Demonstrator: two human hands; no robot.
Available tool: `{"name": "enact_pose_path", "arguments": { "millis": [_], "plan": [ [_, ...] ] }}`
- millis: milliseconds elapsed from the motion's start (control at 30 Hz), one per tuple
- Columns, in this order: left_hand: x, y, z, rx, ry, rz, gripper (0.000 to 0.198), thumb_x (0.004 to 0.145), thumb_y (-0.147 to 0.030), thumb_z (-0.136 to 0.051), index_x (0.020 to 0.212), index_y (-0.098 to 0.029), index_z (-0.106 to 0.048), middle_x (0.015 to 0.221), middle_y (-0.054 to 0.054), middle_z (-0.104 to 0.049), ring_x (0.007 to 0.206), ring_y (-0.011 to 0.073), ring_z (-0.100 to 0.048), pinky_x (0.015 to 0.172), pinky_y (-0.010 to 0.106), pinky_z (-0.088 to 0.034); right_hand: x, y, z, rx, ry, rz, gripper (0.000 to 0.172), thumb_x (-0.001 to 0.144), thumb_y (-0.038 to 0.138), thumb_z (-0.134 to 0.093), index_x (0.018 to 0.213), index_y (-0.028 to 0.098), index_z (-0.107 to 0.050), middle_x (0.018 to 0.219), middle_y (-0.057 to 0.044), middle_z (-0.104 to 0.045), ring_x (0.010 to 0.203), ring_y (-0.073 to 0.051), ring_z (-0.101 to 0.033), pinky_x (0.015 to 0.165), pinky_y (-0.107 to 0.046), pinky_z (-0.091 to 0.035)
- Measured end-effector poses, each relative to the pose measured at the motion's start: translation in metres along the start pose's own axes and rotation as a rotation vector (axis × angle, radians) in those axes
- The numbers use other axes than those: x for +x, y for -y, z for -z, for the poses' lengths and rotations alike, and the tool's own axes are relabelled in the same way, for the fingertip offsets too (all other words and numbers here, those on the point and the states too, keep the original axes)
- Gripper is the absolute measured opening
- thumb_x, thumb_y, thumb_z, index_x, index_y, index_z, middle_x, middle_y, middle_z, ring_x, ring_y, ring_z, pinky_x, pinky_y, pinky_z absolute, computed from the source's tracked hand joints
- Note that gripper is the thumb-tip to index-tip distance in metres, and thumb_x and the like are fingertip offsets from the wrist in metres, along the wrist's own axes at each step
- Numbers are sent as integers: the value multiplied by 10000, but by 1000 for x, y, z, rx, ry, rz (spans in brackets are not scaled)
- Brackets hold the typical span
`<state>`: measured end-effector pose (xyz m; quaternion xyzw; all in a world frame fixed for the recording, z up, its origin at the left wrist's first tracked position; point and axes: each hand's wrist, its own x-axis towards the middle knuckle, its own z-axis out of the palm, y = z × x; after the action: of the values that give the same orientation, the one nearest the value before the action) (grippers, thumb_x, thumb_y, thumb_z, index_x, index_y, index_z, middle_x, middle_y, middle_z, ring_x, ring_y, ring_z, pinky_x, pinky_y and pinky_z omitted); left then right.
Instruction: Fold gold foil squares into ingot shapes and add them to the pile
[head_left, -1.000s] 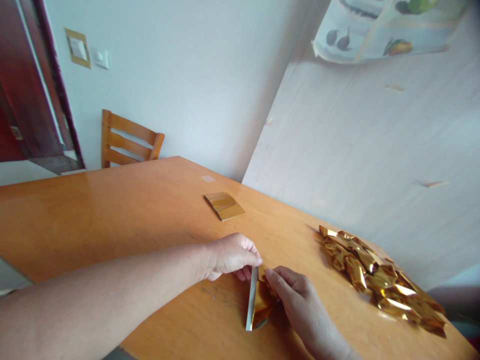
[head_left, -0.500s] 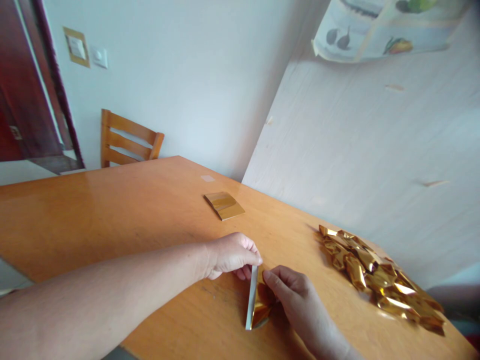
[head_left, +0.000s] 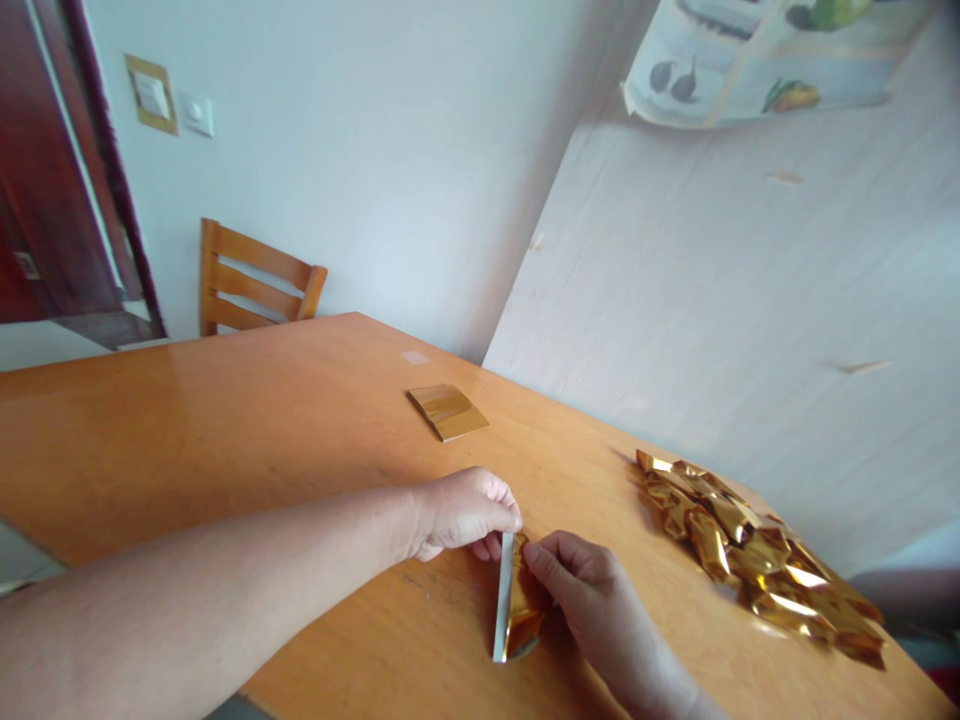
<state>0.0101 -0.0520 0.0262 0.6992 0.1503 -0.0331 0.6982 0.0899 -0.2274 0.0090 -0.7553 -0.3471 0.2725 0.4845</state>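
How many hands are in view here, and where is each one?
2: the left hand at the far end of the white-edged gold foil piece, and the right hand at its right side. Some fingers are hidden.

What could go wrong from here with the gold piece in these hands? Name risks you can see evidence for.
The gold foil piece looks thin; uneven pulling between the left hand and right hand might crease or tear it.
The pale strip along its side could bend.
The gold foil heap, near the table edge, might slip off if knocked.
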Motion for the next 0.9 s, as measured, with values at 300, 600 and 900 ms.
{"name": "enact_pose_path", "arguments": {
  "millis": [300,600,900],
  "plan": [
    [-2,0,0,43,31,-31,79,741,-214,-561,773,-148,-589,601,-18,-592,577,123,-543,583,255,-404,-1,6,-1,28,0,0,467,861,601,-607,678,172,-598,594,24,-512,558,-112,-402,527,-239,-322],
    [-5,-2,0,43,34,-43,215,717,-309,-672,839,-148,-599,613,-32,-597,580,122,-552,606,263,-429,-2,8,-2,47,-30,12,503,826,643,-619,644,173,-614,571,12,-545,532,-113,-422,507,-242,-328],
    [-3,-1,-1,30,50,-36,144,723,-266,-631,785,-137,-616,579,-26,-589,547,112,-538,593,257,-418,-1,8,-1,66,-15,22,485,822,621,-641,652,168,-604,567,29,-515,539,-104,-398,509,-235,-316]
  ]
}}
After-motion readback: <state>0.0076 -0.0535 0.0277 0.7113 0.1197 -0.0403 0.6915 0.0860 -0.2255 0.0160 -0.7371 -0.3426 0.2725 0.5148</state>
